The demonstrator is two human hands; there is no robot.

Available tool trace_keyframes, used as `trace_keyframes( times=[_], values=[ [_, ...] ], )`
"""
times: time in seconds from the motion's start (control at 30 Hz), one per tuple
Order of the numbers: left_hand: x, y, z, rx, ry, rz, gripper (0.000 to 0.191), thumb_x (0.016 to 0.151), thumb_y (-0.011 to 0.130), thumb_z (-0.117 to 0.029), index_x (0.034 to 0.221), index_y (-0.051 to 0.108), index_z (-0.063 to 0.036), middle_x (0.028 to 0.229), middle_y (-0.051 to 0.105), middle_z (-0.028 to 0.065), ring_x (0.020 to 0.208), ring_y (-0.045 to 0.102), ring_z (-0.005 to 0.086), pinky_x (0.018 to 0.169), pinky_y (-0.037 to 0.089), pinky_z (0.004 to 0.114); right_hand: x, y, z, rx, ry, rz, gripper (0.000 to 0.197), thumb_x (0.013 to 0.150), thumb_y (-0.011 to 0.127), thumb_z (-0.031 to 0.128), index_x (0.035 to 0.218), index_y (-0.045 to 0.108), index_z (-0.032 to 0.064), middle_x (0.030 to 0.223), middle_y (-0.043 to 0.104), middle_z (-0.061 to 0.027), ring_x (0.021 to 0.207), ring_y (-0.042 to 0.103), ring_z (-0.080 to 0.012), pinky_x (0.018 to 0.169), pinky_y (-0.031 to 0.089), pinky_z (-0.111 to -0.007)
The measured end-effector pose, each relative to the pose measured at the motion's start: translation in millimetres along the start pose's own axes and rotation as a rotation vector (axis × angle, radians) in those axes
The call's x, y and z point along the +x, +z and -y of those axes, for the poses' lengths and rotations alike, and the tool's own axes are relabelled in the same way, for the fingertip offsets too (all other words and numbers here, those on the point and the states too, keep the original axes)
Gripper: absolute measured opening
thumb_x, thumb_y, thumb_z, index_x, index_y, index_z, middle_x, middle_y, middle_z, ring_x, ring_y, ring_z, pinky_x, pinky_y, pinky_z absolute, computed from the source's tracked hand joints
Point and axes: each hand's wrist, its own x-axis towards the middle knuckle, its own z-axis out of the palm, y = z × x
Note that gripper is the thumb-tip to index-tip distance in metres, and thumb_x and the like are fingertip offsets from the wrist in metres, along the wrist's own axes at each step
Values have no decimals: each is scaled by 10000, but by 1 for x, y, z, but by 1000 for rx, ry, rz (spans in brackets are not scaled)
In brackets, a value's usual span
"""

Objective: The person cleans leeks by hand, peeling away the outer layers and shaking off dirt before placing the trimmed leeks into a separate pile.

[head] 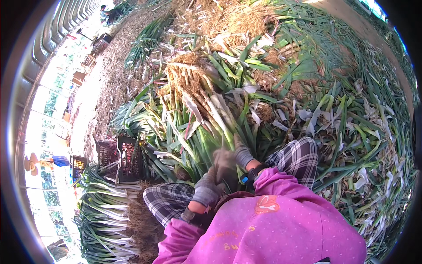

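My left hand point(209, 184), in a grey, dirt-stained glove, is low in front of my lap, beside the leaf ends of a heap of leeks. My right hand point(242, 153), gloved too, is just right of it, near the green leaves. Something brown and blurred lies between the hands; whether either one holds it cannot be told. Before me the untrimmed leeks point(211, 109) lie with their roots point(186, 77) away from me and their green leaves towards my lap. At the lower left, cleaned leeks point(108, 214) are stacked in a row, white stems and roots to the right.
A black plastic crate point(128, 158) stands at the left above the stacked leeks. Stripped leaves point(356, 132) cover the ground on the right. More leeks point(148, 39) lie farther off at the upper left. A person point(105, 15) sits far away at the top left.
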Motion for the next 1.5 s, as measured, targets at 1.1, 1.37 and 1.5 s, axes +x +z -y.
trace_keyframes(
  times=[1.1,1.37,1.5],
  values=[
    [167,-68,-50,227,172,-91,531,727,554,-278,1229,383,-249,1012,573,179,911,577,344,766,461,435,3,-31,-38,-277,-168,-192,597,673,538,117,1246,378,74,1168,449,-239,1065,458,-371,911,386,-391],
    [255,-71,27,358,239,-196,472,783,441,-178,1248,363,-213,1360,268,184,1173,386,367,920,386,423,7,-5,-36,-304,-207,-155,607,651,541,98,1234,370,88,1135,454,-236,1017,479,-378,868,409,-403],
    [196,-69,-36,263,157,-25,517,760,509,-196,1246,332,-185,1222,431,204,1024,505,403,826,440,472,0,-34,-34,-246,-150,-246,555,669,556,106,1201,398,83,1056,512,-209,946,518,-368,829,432,-392]
  ],
)
